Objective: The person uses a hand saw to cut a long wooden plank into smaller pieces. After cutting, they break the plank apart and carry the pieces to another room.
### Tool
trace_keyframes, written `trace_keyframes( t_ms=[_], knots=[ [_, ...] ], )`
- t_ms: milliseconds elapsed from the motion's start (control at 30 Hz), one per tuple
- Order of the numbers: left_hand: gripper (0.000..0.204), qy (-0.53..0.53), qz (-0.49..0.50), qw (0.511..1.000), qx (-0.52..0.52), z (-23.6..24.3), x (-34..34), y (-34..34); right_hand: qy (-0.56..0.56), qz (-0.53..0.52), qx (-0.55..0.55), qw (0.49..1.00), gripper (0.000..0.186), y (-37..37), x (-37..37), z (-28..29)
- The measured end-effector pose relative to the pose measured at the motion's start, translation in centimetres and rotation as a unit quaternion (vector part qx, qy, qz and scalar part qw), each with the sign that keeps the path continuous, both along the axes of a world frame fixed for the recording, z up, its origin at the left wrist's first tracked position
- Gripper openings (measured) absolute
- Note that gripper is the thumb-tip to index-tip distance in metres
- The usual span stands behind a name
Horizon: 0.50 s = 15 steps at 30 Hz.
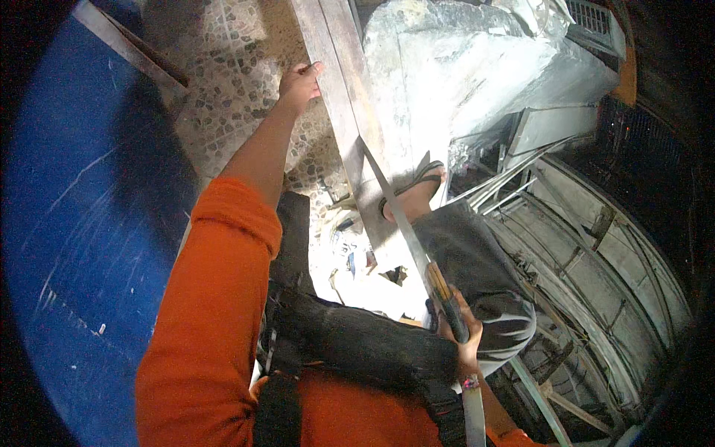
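A long wooden plank slants from the top middle toward my legs, with a dark line along its length. My left hand grips its left edge, fingers closed over the side. My right hand is wrapped round the black and yellow handle of a handsaw. The saw's narrow blade runs up and to the left, and its far end lies across the plank; whether the teeth are in the wood cannot be made out. Beside the plank's right edge, close to the blade, is my foot in a dark flip-flop.
A large blue panel fills the left side. Pebble-patterned floor tiles lie beyond it. At the upper right sits a bulky whitish block. Curved metal frames and strips crowd the right, and small scraps litter the brightly lit floor.
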<state>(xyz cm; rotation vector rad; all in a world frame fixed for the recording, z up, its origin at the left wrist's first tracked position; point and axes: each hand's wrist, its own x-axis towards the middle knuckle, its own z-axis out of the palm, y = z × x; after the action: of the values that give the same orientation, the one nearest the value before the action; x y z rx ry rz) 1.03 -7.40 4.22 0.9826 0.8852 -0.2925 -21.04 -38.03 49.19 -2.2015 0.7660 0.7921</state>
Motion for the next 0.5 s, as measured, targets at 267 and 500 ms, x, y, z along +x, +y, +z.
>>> trace_keyframes(
  t_ms=[267, 500],
  knots=[
    [0.043, -0.06, -0.053, 0.997, -0.014, -2.9, -0.1, 0.4, 0.047, 0.115, -0.036, 0.992, 0.051, 10.4, 13.8, -20.8],
    [0.049, -0.005, -0.047, 0.999, -0.025, 0.4, -1.2, 1.2, -0.023, 0.192, -0.044, 0.98, 0.049, -1.7, -1.7, 0.1]
  ],
)
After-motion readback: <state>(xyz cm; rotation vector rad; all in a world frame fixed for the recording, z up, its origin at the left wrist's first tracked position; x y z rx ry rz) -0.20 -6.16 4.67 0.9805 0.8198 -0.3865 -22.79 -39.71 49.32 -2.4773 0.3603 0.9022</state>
